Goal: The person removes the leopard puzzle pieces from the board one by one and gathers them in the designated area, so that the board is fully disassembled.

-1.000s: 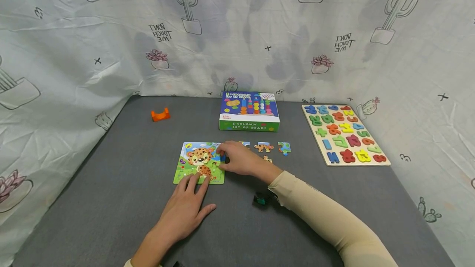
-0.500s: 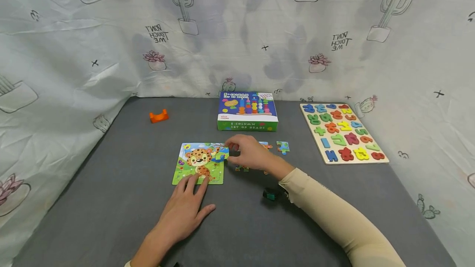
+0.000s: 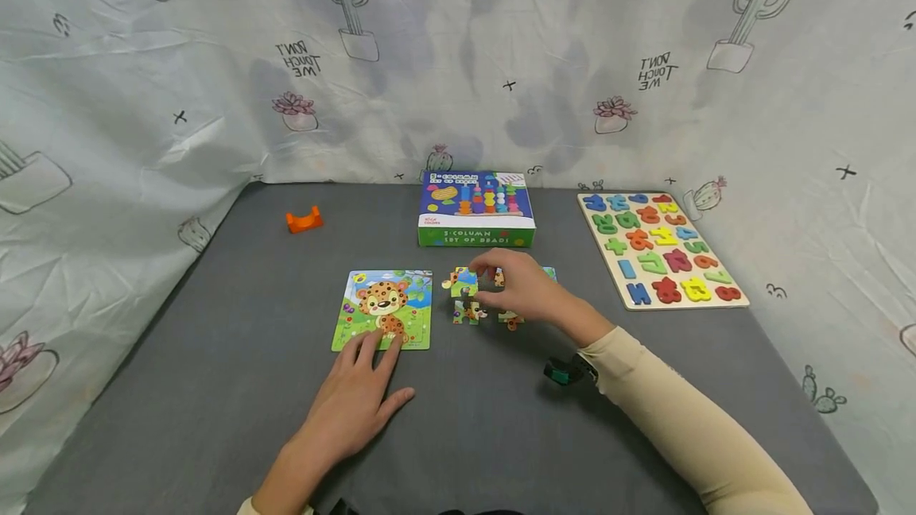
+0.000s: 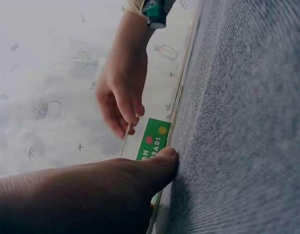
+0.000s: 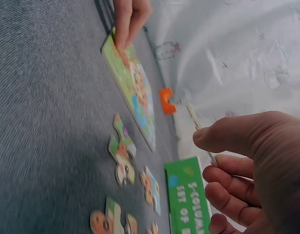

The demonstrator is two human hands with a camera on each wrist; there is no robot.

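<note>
puzzle piece (image 5: 193, 117): held clear of the surface (image 3: 215, 404), edge-on to the right wrist view, pinched between thumb and fingers of the right hand (image 3: 518, 288), over or just beside the loose pieces (image 3: 469, 313) and to the right of the leopard board (image 3: 415, 328). its printed face cannot be read in the wrist views. left hand (image 3: 351, 404): fingers extended, tips resting on the near edge of the leopard board, gripping nothing.

handling, by judgement: thin, flat and light; stiff, likely thin wood or dense card. the printed side may be slightly slick. the body should bear ordinary pressure, but the narrow knobs would be the weak points if bent. advised hold: a light pinch at the edges of the broad part, off the knobs. a piece lying flat offers little edge and may need to be slid or tipped up.

surroundings: the loose pieces lie close together around the right hand, some partly hidden by it; a lowered finger could disturb them. the bead-set box (image 3: 477, 237) stands just behind, limiting reach that way. the letter board (image 3: 661, 251) to the right and the orange notched block (image 3: 305, 221) to the left present no obstruction. the left hand obstructs the leopard board's near edge.
</note>
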